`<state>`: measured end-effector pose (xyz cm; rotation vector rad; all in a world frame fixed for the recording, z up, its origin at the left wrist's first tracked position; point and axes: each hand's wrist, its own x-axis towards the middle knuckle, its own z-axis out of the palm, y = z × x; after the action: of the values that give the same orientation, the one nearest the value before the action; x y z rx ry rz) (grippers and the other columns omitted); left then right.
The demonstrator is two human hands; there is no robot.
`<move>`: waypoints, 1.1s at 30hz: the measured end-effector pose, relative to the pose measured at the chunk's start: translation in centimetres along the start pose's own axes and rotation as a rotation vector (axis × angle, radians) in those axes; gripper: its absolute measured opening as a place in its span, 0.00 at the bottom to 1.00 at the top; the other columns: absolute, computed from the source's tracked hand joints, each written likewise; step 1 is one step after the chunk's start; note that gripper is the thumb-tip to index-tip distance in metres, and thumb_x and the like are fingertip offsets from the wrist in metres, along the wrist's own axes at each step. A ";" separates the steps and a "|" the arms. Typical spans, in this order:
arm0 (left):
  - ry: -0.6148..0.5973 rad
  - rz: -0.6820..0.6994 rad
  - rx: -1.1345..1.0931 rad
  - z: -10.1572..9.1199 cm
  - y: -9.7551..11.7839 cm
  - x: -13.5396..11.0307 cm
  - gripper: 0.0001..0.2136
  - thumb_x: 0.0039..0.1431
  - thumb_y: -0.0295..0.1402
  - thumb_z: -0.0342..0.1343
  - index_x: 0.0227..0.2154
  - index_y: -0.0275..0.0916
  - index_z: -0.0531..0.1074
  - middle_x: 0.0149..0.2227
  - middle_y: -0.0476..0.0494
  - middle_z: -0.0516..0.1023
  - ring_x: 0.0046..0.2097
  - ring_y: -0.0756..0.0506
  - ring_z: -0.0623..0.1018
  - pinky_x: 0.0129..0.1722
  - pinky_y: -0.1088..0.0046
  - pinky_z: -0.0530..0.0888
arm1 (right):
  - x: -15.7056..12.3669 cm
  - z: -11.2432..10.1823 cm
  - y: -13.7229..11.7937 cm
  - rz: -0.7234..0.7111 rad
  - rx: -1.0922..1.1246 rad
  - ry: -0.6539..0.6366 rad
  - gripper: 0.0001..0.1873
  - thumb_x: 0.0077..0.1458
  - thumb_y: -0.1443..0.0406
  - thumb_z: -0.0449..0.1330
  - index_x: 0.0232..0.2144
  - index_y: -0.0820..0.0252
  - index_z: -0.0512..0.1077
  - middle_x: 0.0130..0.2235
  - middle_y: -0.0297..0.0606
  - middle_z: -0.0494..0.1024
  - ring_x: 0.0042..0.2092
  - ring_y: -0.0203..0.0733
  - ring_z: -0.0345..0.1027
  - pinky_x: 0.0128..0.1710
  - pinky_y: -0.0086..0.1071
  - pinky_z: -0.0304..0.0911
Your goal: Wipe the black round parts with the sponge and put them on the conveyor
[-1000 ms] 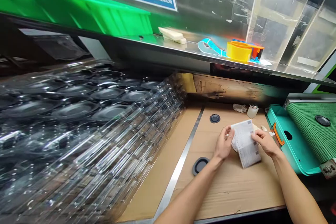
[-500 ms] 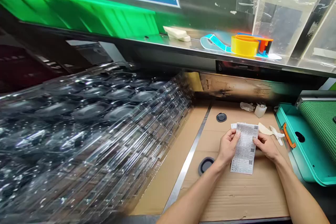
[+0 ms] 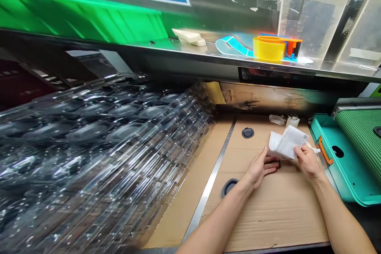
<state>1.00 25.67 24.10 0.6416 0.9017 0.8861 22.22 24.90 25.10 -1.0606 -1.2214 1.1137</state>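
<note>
My right hand (image 3: 306, 160) pinches a bundle of white printed label sheets (image 3: 287, 143), lifted and tilted above the cardboard-covered bench (image 3: 268, 214). My left hand (image 3: 260, 164) rests just left of the sheets, fingers curled down onto a small dark flat item (image 3: 272, 164) that I cannot make out. A black round rubber part (image 3: 228, 187) lies beside my left wrist. Another black round part (image 3: 247, 132) lies farther back.
A tall stack of clear plastic trays (image 3: 98, 147) holding dark round parts fills the left. On the right stands a teal tray (image 3: 342, 166) with a green conveyor belt (image 3: 364, 135). The steel shelf (image 3: 208, 53) above carries a yellow tape roll (image 3: 269, 47) and blue labels (image 3: 232, 45).
The label sheets went from both hands to my right hand alone, lifted up and to the right. My left hand dropped onto the cardboard over a small dark item.
</note>
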 end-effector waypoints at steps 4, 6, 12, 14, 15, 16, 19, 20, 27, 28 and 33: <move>-0.101 0.141 -0.161 0.1 1.0 -0.3 0.24 0.58 0.54 0.60 0.43 0.36 0.75 0.44 0.34 0.82 0.44 0.39 0.82 0.44 0.64 0.75 | -0.8 0.6 -1.2 0.108 -0.073 -0.235 0.21 0.55 0.47 0.66 0.42 0.55 0.80 0.42 0.41 0.82 0.47 0.53 0.73 0.53 0.52 0.67; -0.183 0.144 -0.161 -0.1 1.3 -0.5 0.22 0.57 0.51 0.62 0.41 0.34 0.77 0.42 0.34 0.83 0.44 0.39 0.81 0.43 0.65 0.75 | -1.0 0.7 -1.7 0.107 -0.096 -0.234 0.22 0.54 0.46 0.66 0.42 0.54 0.81 0.43 0.40 0.82 0.48 0.54 0.73 0.53 0.52 0.67; -0.197 0.120 0.059 -0.9 1.0 -0.2 0.19 0.46 0.42 0.73 0.36 0.33 0.80 0.33 0.41 0.82 0.32 0.47 0.78 0.33 0.73 0.71 | -1.6 -0.4 -3.2 0.163 -0.241 -0.553 0.20 0.52 0.49 0.69 0.40 0.55 0.81 0.41 0.40 0.81 0.44 0.50 0.73 0.48 0.43 0.67; -0.115 0.226 0.022 -1.1 1.2 0.0 0.19 0.46 0.43 0.73 0.34 0.34 0.79 0.33 0.43 0.82 0.32 0.48 0.78 0.35 0.73 0.72 | -1.7 -1.1 -3.5 0.203 -0.253 -0.757 0.25 0.48 0.49 0.72 0.45 0.56 0.81 0.44 0.41 0.81 0.47 0.51 0.73 0.51 0.43 0.66; -0.089 0.291 -0.013 -1.2 1.4 0.0 0.18 0.48 0.44 0.72 0.34 0.35 0.78 0.33 0.44 0.82 0.33 0.48 0.78 0.36 0.73 0.72 | -1.6 -1.5 -3.6 0.205 -0.222 -0.805 0.30 0.45 0.48 0.73 0.47 0.56 0.79 0.46 0.43 0.80 0.49 0.52 0.72 0.53 0.44 0.65; -0.071 0.349 -0.045 -1.2 1.6 -0.1 0.18 0.49 0.45 0.71 0.34 0.35 0.77 0.34 0.44 0.82 0.34 0.48 0.79 0.37 0.73 0.73 | -1.6 -1.7 -3.5 0.184 -0.181 -0.782 0.34 0.44 0.46 0.73 0.50 0.56 0.78 0.48 0.44 0.80 0.50 0.52 0.71 0.54 0.44 0.64; -0.064 0.413 -0.097 -0.9 2.0 -0.5 0.18 0.53 0.45 0.68 0.35 0.36 0.74 0.36 0.43 0.82 0.37 0.47 0.80 0.39 0.72 0.74 | -1.1 -1.6 -2.9 0.069 -0.144 -0.416 0.34 0.52 0.42 0.66 0.53 0.55 0.75 0.54 0.46 0.76 0.51 0.49 0.71 0.53 0.43 0.65; -0.069 0.401 -0.098 -0.7 2.0 -0.7 0.18 0.54 0.46 0.68 0.36 0.36 0.73 0.36 0.43 0.82 0.37 0.46 0.80 0.39 0.71 0.75 | -1.0 -1.2 -2.7 0.056 -0.161 -0.311 0.32 0.55 0.43 0.65 0.54 0.54 0.74 0.55 0.46 0.75 0.51 0.49 0.71 0.52 0.43 0.66; -0.144 0.373 0.025 0.3 0.8 -1.4 0.35 0.52 0.41 0.70 0.60 0.39 0.62 0.38 0.42 0.82 0.39 0.42 0.82 0.41 0.65 0.77 | -1.0 1.8 -1.2 0.116 -0.089 -0.093 0.21 0.57 0.46 0.64 0.38 0.57 0.78 0.40 0.41 0.81 0.40 0.48 0.73 0.42 0.43 0.71; -0.138 0.409 0.064 0.2 0.8 -1.4 0.41 0.52 0.39 0.70 0.65 0.42 0.56 0.39 0.44 0.82 0.41 0.43 0.82 0.43 0.65 0.77 | -1.1 1.9 -1.2 0.127 -0.073 -0.083 0.21 0.57 0.46 0.64 0.38 0.57 0.78 0.38 0.40 0.81 0.38 0.47 0.73 0.41 0.42 0.70; -0.104 0.652 0.380 -0.1 0.5 -1.3 0.31 0.58 0.34 0.64 0.64 0.43 0.64 0.46 0.41 0.81 0.47 0.43 0.80 0.54 0.63 0.73 | -1.2 1.9 -1.3 0.143 -0.011 -0.050 0.37 0.55 0.49 0.67 0.61 0.55 0.63 0.32 0.34 0.78 0.33 0.42 0.71 0.35 0.36 0.68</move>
<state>0.28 24.78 24.91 1.3462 0.7779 1.2526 20.37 23.56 26.32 -1.1492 -1.2066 1.2503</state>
